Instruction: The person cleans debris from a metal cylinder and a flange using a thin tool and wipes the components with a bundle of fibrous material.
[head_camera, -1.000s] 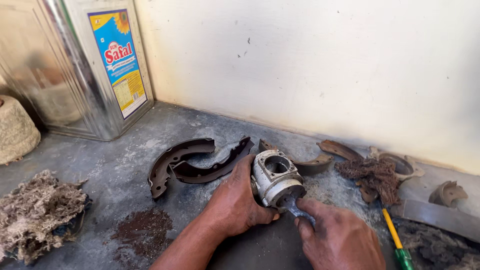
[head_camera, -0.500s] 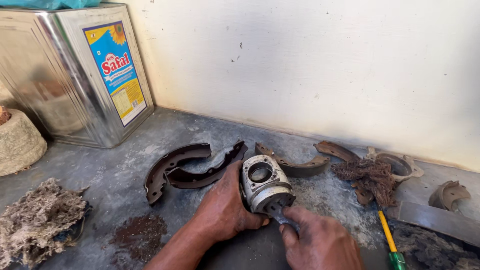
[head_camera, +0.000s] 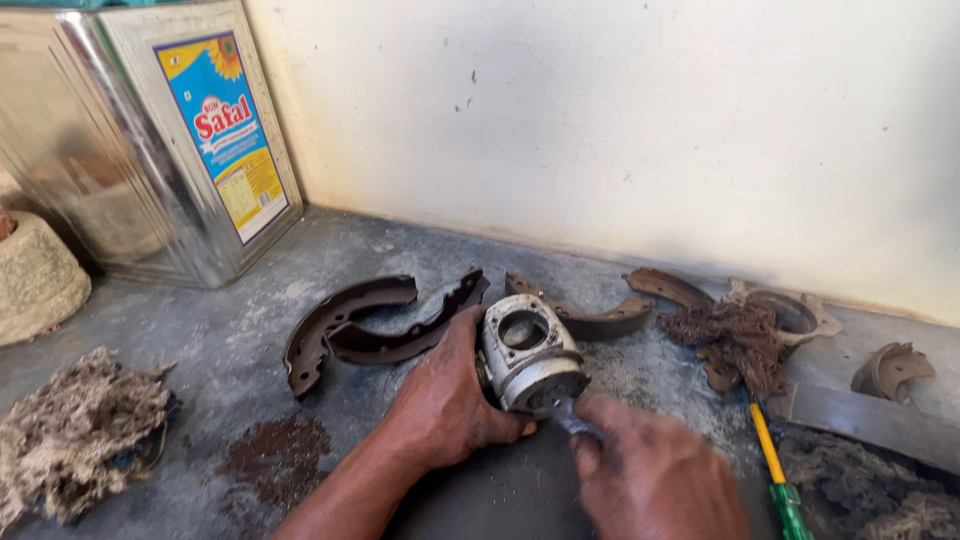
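Left hand (head_camera: 440, 400): gripping grey metal housing (head_camera: 525, 350)
Right hand (head_camera: 655, 475): clamped on tool (head_camera: 568, 415) at housing's base
Brake shoes (head_camera: 360, 325): loose, left of housing

A cream plaster wall (head_camera: 650, 130), scuffed and dotted with small dark marks, rose behind a grey concrete floor (head_camera: 230, 330) stained with rusty dust. Soft daylight fell evenly across both. A large shiny metal tin (head_camera: 110, 170) stood in the left corner.

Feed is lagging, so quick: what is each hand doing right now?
Left hand: closed around the side of the metal housing, steadying it on the floor.
Right hand: closed on a dark tool set against the housing's lower end.
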